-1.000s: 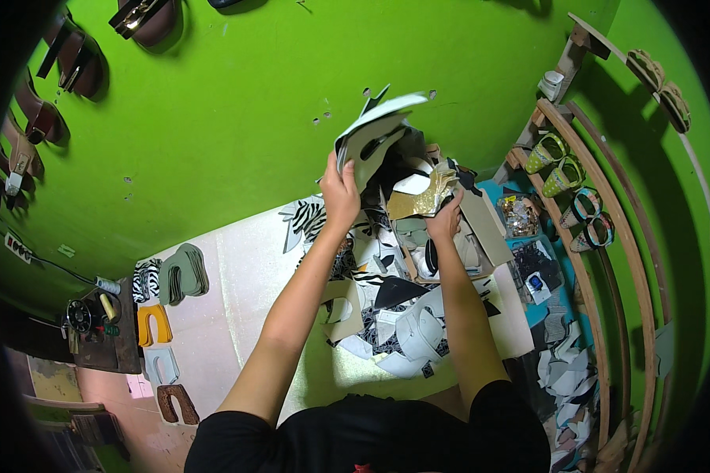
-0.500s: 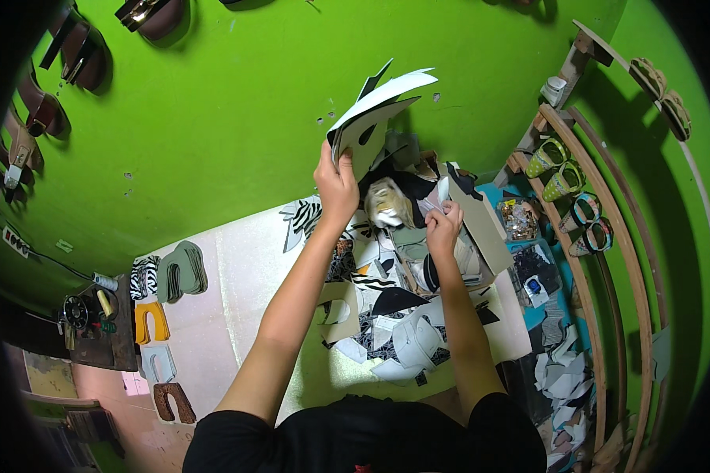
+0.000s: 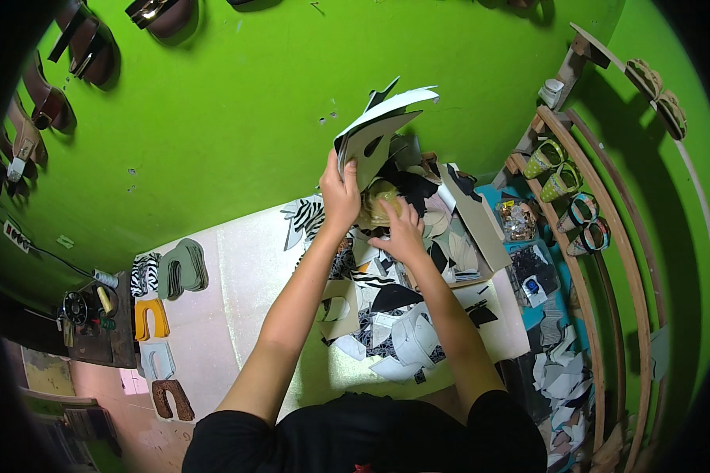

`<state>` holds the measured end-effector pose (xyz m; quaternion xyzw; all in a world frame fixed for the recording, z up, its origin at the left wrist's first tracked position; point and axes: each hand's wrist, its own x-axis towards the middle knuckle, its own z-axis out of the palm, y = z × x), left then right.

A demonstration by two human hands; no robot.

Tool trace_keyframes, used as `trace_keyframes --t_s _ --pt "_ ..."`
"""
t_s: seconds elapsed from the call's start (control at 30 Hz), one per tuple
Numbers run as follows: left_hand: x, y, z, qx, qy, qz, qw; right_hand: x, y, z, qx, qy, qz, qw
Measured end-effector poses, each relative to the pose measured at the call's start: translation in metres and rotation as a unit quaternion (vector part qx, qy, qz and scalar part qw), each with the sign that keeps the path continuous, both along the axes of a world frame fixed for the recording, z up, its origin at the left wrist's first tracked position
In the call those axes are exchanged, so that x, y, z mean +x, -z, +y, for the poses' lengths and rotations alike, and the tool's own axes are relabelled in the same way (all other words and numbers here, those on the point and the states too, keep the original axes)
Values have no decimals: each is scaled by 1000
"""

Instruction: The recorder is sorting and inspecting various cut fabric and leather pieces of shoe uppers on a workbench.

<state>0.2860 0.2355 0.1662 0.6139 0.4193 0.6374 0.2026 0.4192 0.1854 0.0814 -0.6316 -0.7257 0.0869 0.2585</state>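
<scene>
Raised over the far side of the table, my left hand (image 3: 341,193) is closed around the lower end of a stack of cut sheets (image 3: 380,130), white, grey and black, one with a dark oval hole. My right hand (image 3: 402,234) is apart from the stack, fingers spread against a crumpled yellowish bundle (image 3: 381,194). What the bundle contains cannot be made out. Beside the right hand, a cardboard box (image 3: 485,232) holds scraps in black, grey, beige and pink. Zebra-striped pieces (image 3: 309,217) lie near my left forearm.
Loose offcuts (image 3: 414,335) cover the table in front of me. U-shaped pieces, including green (image 3: 183,268) and orange (image 3: 151,321) ones, lie along the left edge. A wooden rack (image 3: 596,292) with sandals stands right. More sandals hang on the green wall (image 3: 237,118).
My right hand has moved left from the box's scraps to the yellowish bundle, its fingers now spread. The small pale piece near its fingers is no longer there. My left hand still holds the stack.
</scene>
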Motion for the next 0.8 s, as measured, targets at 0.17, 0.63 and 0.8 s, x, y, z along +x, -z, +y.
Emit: trace_keyframes --t_s 0.17,0.63,0.8 --pt "5 10 -4 13 6 22 1000 2 26 11 41 -86 -90 991" --pt "10 13 -21 -23 45 55 997 68 13 78 82 70 -73 991" --pt "12 25 -31 -11 89 61 994 63 41 103 144 129 -273 942"
